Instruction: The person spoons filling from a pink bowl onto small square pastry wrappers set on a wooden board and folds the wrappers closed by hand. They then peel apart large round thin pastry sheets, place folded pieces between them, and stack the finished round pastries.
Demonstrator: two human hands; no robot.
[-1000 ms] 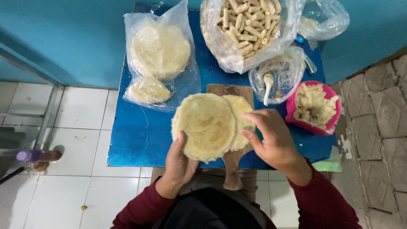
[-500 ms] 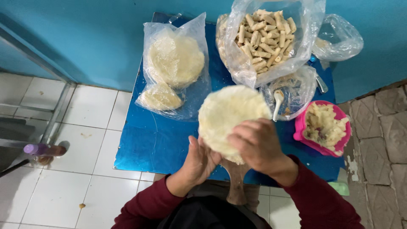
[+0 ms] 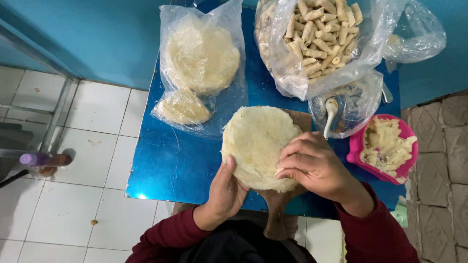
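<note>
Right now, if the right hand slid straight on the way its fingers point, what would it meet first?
The right hand points left across the round pale stack of thin wrappers it already touches. Past the stack's edge, likely the left hand's thumb, then bare blue table; depth is unclear.

A home food-preparation corner is being shown: a small blue table point(image 3: 165, 165) is being crowded with bagged wrappers point(image 3: 200, 58), rolled snacks point(image 3: 321, 34) and filling point(image 3: 385, 146), beside tiled floor point(image 3: 87, 214).

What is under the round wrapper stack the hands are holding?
A wooden board shows below the wrapper stack, its corner at the upper right and its handle toward the person, on the blue table. The board's middle is covered by the stack and both hands.
</note>
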